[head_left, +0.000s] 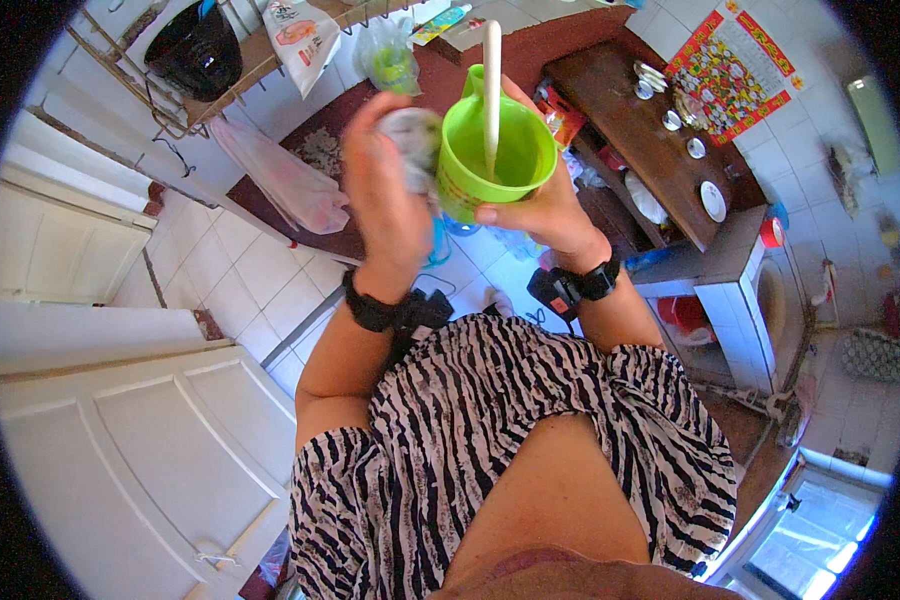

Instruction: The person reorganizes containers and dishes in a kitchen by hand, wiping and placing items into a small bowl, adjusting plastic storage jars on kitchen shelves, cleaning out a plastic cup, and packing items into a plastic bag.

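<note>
In the upper middle of the head view, my right hand [555,210] grips a light green plastic measuring cup [461,169] with a spout. Its thumb lies across the front near the base, and the fingers wrap the far side. A pale, slim-handled utensil [492,90] stands in the cup; its lower end is down inside, so its kind cannot be told. My left hand [386,195], blurred, holds a crumpled grey-white cloth [412,142] against or close beside the cup's left wall. Black straps with small devices are around both wrists.
A dark wooden cabinet [607,82] with small dishes stands at the upper right. Beside it is a tiled ledge [727,300]. On the upper left a wire rack [247,79] holds a black pot [199,56]. A pink plastic bag [285,176] hangs below. A white door [180,435] fills the lower left.
</note>
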A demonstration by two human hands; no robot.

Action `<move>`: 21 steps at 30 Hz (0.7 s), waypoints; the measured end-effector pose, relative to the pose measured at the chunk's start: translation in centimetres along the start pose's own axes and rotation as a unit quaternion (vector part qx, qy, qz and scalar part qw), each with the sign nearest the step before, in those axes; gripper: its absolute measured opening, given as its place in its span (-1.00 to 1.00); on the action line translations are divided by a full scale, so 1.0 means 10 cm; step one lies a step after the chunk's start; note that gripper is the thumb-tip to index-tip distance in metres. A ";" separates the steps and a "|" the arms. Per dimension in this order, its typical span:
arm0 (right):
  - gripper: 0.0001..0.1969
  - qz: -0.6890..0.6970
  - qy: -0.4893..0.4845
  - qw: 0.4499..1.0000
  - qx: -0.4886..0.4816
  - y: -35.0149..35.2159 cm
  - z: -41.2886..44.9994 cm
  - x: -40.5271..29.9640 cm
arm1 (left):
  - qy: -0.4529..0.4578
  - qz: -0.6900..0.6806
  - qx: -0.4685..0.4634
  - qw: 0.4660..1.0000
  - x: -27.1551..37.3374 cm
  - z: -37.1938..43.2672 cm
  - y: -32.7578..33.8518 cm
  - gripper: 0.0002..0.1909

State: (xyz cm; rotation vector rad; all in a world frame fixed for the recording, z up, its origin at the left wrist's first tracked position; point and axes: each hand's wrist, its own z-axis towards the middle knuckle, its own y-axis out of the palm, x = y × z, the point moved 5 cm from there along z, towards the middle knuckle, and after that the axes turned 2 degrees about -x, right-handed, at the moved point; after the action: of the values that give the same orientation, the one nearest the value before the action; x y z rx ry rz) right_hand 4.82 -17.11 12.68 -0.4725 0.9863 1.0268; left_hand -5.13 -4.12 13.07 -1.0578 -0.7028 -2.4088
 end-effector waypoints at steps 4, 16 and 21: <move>0.22 0.016 -0.007 1.000 -0.010 0.12 0.02 -0.01 | 0.151 0.187 -0.122 0.963 0.12 -0.26 0.16 -0.37; 0.23 0.107 -0.052 0.992 -0.045 0.31 0.22 -0.15 | 0.228 0.324 -0.073 0.915 0.36 -0.20 0.05 -0.23; 0.18 0.085 -0.059 0.993 -0.051 0.25 0.18 -0.14 | 0.165 0.190 -0.120 0.961 0.33 -0.21 0.11 -0.26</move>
State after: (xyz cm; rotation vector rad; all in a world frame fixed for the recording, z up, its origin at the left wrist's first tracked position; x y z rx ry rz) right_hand 3.25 -15.35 15.04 -0.4117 0.8816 1.2482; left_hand -7.72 -6.76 14.67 -0.7616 -0.0842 -2.2800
